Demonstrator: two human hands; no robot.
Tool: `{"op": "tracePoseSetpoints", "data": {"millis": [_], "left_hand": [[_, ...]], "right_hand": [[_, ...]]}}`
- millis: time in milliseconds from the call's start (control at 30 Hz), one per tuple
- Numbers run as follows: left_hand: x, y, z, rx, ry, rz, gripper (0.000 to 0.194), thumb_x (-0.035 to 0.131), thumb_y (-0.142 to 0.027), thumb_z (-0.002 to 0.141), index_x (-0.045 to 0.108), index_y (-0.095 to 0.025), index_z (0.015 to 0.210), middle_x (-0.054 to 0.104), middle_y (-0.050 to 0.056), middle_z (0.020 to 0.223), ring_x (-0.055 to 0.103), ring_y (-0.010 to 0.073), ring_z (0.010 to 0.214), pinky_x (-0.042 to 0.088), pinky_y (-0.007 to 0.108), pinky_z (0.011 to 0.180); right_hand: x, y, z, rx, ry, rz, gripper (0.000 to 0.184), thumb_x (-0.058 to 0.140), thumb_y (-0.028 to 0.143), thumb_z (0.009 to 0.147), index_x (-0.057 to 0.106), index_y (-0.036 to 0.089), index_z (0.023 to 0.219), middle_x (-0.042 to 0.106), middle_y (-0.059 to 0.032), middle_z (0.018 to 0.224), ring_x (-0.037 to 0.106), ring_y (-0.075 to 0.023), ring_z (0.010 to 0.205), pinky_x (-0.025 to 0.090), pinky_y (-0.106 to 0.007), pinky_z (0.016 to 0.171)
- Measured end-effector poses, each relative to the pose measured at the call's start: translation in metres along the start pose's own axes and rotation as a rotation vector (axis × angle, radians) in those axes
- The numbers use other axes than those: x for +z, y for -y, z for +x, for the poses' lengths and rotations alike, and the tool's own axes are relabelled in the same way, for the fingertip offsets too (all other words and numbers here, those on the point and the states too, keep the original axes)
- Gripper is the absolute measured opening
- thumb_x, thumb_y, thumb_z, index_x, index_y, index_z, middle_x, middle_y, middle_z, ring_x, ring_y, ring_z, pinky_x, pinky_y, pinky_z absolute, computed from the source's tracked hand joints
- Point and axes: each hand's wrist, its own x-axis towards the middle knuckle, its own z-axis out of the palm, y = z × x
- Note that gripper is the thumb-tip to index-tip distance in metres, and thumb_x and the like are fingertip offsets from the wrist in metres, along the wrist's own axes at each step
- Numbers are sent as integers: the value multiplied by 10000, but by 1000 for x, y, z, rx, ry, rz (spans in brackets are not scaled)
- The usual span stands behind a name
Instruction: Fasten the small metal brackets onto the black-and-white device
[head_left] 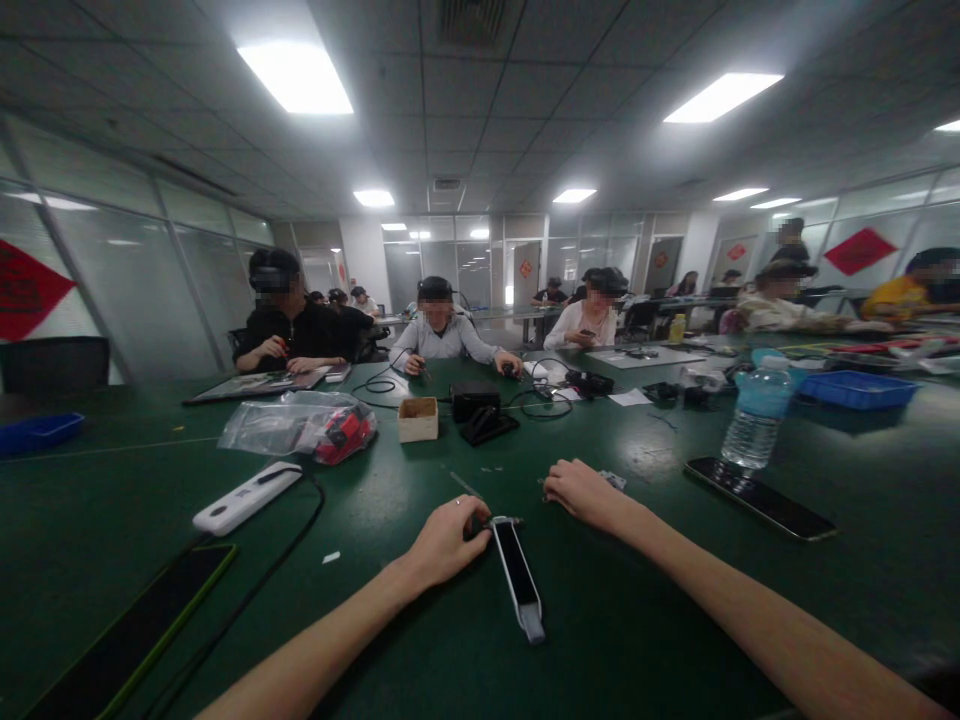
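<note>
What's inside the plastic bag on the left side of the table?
The bag holds a red and black item, visible through its right end. Creases and glare blur its details, and anything beneath it is covered.

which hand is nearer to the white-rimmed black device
Left: the left hand is beside the far end of the white-rimmed black device; the right hand is apart from it, farther right.

Above me the grey tiled ceiling carries bright light panels, glass walls with red diamond decorations stand on both sides, and a dark chair is beyond the green table.
</note>
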Motion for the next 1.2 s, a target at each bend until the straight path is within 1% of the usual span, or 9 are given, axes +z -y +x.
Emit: {"op": "tracePoseSetpoints", "data": {"millis": [233,400,567,667,733,833,967,1067,1200], "left_hand": [[1,0,0,-4,-2,6,160,524,-259,805,567,-173,932,574,7,829,512,126,680,406,236,607],[-1,-2,0,-20,15,-3,171,523,-265,811,569,-172,947,578,10,856,517,125,695,419,238,622],[-1,-1,0,-4,7,4,167,517,-270,816,563,-173,944,581,12,858,523,129,702,427,249,633],[-1,-3,-1,3,-15,28,184,526,-281,813,558,-173,958,586,18,876,529,137,715,430,266,659],[-2,-6,-3,21,-46,61,210,536,-306,815,556,-175,979,587,30,914,535,155,768,429,284,695],[-3,-10,-6,88,-85,121,233,544,-322,823,550,-176,1005,581,52,990,527,183,869,420,311,755],[0,-8,-8,190,-121,179,210,574,-313,820,544,-173,974,594,56,976,523,191,904,404,326,797],[4,-3,-7,240,-148,194,181,577,-317,829,550,-180,944,606,51,949,537,182,894,405,316,792],[7,2,-7,289,-152,215,173,534,-339,866,572,-185,936,611,53,924,554,177,877,411,306,778]], "right_hand": [[4,8,1,24,-28,-103,167,446,165,888,610,137,877,607,-104,894,528,-207,828,371,-303,709],[9,8,1,25,-56,-100,171,429,157,888,597,125,879,598,-116,878,518,-214,812,378,-321,713],[16,5,4,62,-91,-85,172,416,164,893,583,122,886,583,-118,866,514,-228,807,383,-333,701],[14,10,5,68,-139,-11,173,405,171,900,571,125,890,574,-111,872,509,-217,807,385,-327,705],[10,18,4,55,-188,80,180,392,181,908,564,131,893,569,-98,878,502,-203,807,390,-322,717],[1,40,1,13,-256,300,184,375,201,922,546,144,887,559,-72,879,493,-176,807,402,-308,737],[-7,71,-2,-77,-273,576,170,373,210,929,530,160,888,544,-53,877,488,-152,798,420,-284,733],[-8,85,-3,-124,-283,639,158,385,214,923,528,164,876,539,-50,856,481,-152,792,420,-286,732],[-7,87,-3,-143,-277,625,164,387,214,919,535,162,872,539,-53,848,474,-159,789,415,-299,735]]}}
